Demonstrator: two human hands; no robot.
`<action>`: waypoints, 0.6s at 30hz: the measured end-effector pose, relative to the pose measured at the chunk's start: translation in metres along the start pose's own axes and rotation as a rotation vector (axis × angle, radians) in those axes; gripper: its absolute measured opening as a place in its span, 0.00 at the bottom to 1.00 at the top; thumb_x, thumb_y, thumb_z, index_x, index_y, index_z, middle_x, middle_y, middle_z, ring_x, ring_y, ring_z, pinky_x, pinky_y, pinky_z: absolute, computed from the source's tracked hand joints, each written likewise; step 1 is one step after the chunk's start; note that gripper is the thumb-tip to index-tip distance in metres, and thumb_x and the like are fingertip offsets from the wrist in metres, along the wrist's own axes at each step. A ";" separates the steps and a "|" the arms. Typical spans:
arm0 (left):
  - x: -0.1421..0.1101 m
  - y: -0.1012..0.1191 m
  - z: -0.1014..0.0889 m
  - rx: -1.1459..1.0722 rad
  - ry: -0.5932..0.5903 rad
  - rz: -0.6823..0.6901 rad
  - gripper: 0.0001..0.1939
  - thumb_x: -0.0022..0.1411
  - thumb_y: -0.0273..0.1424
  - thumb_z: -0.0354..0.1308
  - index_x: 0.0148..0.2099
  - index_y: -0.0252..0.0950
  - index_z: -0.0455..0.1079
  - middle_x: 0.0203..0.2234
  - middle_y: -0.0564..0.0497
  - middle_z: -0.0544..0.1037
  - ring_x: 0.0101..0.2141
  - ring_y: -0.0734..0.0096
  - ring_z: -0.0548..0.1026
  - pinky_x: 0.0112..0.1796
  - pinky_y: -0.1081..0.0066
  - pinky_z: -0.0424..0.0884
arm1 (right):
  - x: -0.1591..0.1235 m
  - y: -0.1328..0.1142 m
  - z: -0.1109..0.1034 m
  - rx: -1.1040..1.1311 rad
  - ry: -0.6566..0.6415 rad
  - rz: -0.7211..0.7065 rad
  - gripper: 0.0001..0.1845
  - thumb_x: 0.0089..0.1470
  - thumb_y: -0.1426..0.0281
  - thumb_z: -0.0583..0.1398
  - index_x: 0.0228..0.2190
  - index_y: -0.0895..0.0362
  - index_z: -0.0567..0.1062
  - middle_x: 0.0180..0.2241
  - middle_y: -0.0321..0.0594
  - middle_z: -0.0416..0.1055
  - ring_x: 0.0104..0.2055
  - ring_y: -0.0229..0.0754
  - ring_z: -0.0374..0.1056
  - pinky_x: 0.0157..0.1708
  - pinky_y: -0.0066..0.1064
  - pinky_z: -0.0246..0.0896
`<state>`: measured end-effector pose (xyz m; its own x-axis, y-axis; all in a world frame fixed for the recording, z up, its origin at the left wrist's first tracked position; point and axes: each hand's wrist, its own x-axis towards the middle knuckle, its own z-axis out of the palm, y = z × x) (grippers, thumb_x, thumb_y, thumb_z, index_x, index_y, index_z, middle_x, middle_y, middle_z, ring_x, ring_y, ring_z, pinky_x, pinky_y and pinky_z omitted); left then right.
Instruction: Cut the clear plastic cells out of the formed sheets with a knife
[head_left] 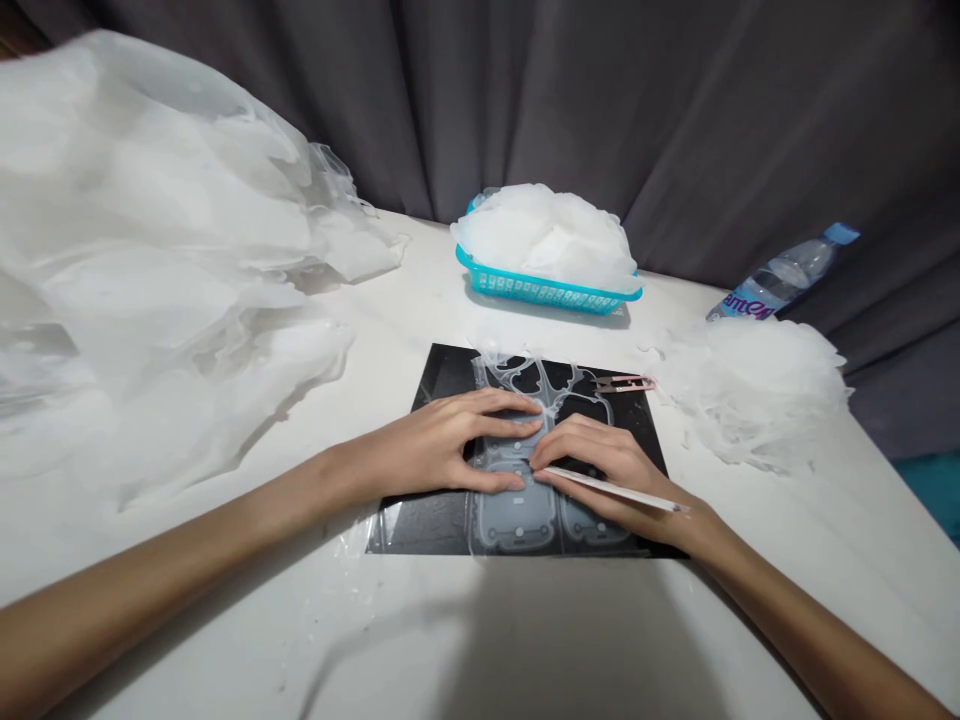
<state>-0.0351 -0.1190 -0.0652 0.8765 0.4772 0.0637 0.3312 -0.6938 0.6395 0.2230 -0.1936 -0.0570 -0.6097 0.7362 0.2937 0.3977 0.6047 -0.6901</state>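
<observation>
Head view: on a white table [375, 640], a black mat [446, 375] lies in front of the person, and on it sits a translucent sheet [517, 515] with rounded panels moulded into it, its far end running out into thin curved strips near the mat's back edge. The left hand [439, 440] is spread over the sheet from its left side, grasping nothing, fingertips resting on the panels and the thumb lower down. The right hand [611, 455] pinches a slim white tool [622, 490] like a pen, its tip by the gap between two panels and its tail lying back toward the wrist; the tip is too small to tell whether it is a blade. The step in hand looks like close work along a panel's edge, the left hand bracing while the right guides the point. The next move would seem to call for light, steady pressure, the sheet kept flat, and the left fingers clear of the tip. Small pink-handled snips [630, 384] lie by the mat's far right corner, a blue basket [555, 292] heaped with whitish pieces [547, 235] stands beyond, and a loose translucent pile [757, 395] rests to the right
</observation>
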 end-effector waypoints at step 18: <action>0.000 0.000 -0.001 -0.036 0.023 0.012 0.32 0.67 0.48 0.65 0.70 0.51 0.67 0.71 0.50 0.66 0.67 0.53 0.67 0.66 0.57 0.64 | -0.010 0.000 0.000 -0.338 0.064 -0.159 0.07 0.69 0.77 0.55 0.41 0.55 0.72 0.42 0.44 0.81 0.45 0.43 0.80 0.43 0.32 0.76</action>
<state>-0.0358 -0.1185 -0.0640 0.8722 0.4810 0.0889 0.3074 -0.6803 0.6654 0.2291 -0.2008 -0.0598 -0.6420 0.6359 0.4282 0.5116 0.7714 -0.3785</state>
